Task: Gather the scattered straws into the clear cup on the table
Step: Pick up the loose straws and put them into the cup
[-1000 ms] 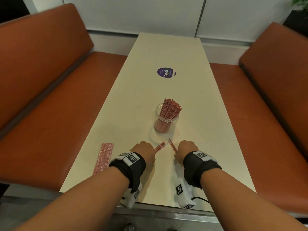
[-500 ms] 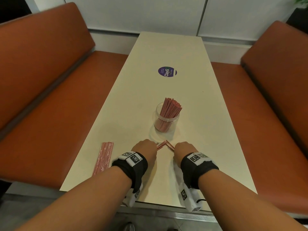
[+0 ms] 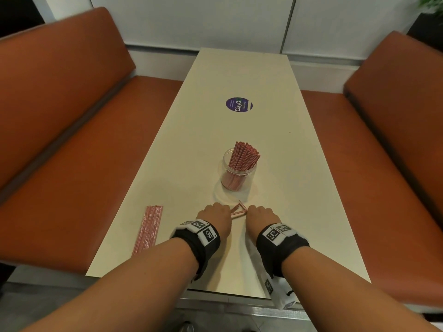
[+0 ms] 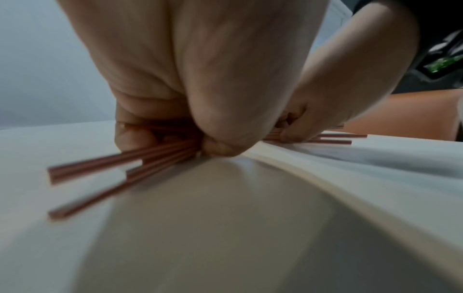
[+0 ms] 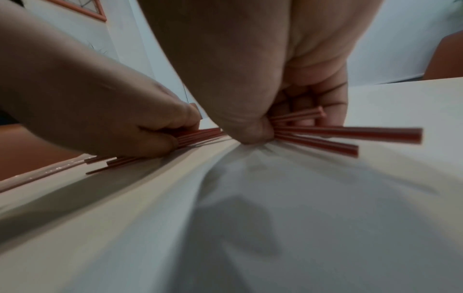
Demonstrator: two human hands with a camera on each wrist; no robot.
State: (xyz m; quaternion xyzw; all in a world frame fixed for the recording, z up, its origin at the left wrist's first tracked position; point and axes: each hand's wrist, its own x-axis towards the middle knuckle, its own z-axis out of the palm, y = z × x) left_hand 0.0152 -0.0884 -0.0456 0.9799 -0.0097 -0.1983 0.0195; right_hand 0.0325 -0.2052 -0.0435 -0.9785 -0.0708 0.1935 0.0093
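Note:
A clear cup [image 3: 238, 174] stands mid-table, packed with red straws [image 3: 243, 155]. Just in front of it my two hands are side by side on the table. My left hand [image 3: 213, 214] grips a small bunch of straws [image 4: 100, 168], fingers curled round them low on the tabletop. My right hand [image 3: 260, 214] grips another few straws [image 5: 350, 132] in the same way. The tips of both bunches [image 3: 238, 209] meet between my knuckles in a small triangle. A flat bundle of loose straws [image 3: 149, 230] lies near the table's left edge, left of my left wrist.
The cream table [image 3: 239, 75] is long and narrow, with a round purple sticker [image 3: 239, 104] beyond the cup. Orange benches [image 3: 72, 152] run along both sides. The near table edge is under my forearms.
Both hands have slid closer together and slightly toward the cup. The straw ends, apart a second ago, now touch between the hands.

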